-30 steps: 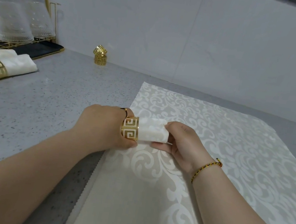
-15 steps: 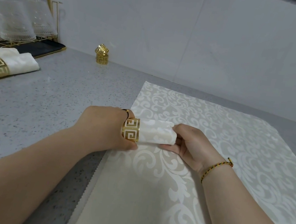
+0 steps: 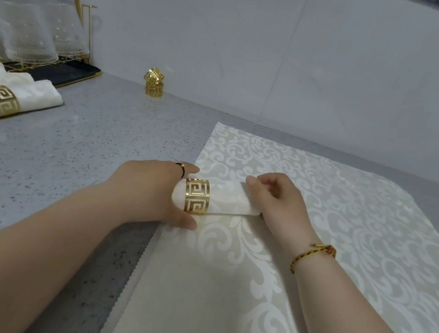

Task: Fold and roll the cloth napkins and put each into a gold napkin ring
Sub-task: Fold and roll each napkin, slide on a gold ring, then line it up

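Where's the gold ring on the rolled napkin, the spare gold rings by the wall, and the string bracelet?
gold ring [image 3: 197,195]: head view, middle of its patterned band.
spare gold rings [image 3: 153,89]: head view, the lower ring of the stack.
string bracelet [image 3: 314,248]: head view, the braid at its middle.

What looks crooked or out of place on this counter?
Only the spare gold rings by the wall: the upper one sits tilted on the lower. The napkin ring on the rolled napkin sits near its left end.

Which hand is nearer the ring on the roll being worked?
Left. The left hand grips the roll right at the ring; the right hand pinches its other end, clear of the ring.
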